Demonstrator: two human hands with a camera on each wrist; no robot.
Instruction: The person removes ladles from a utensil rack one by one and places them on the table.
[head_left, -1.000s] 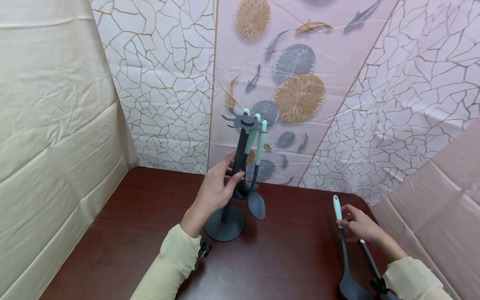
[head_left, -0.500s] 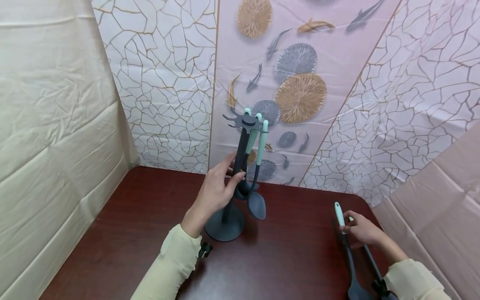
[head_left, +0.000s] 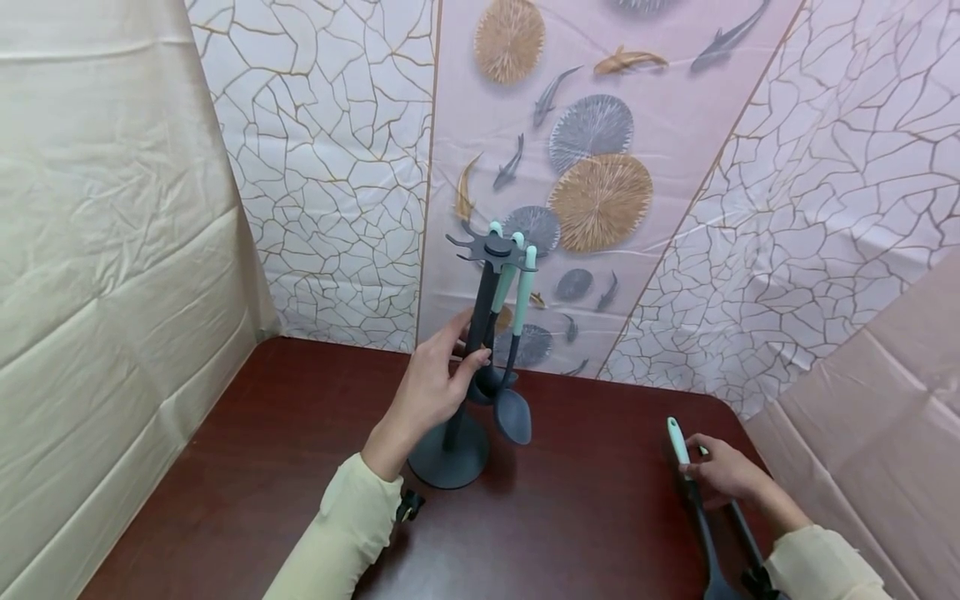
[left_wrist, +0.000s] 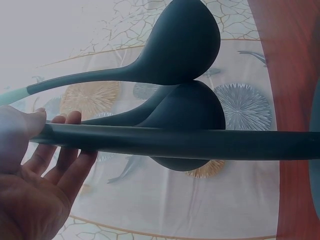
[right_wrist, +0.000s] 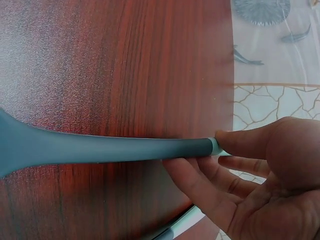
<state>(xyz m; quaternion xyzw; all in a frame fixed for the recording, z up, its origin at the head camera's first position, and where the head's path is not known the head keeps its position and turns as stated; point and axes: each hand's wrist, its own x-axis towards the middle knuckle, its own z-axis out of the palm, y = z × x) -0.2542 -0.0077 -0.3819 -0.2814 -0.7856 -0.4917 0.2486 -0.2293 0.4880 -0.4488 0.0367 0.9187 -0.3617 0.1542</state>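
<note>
My left hand point(head_left: 431, 379) grips the black pole point(head_left: 482, 308) of a utensil stand, whose round base point(head_left: 450, 467) is on the table. From the stand's hooked top point(head_left: 495, 247) hang several mint-handled utensils, among them a spoon point(head_left: 513, 417) and a ladle point(head_left: 487, 385) behind it. At the right, my right hand point(head_left: 723, 471) pinches a cooking utensil point(head_left: 697, 508) where its mint handle meets the dark grey shaft. The utensil's head widens at the left of the right wrist view and is cut off there. A second mint-handled utensil point(head_left: 744, 533) lies beside it, partly behind the hand.
The dark red wooden table point(head_left: 585, 500) has a rounded back right corner. Patterned cloth point(head_left: 337, 208) hangs close behind it. Pale cloth walls point(head_left: 112, 292) flank both sides.
My right hand has moved slightly toward the near side with the utensil. The second utensil's handle end now shows above that hand. My left hand stays on the pole.
</note>
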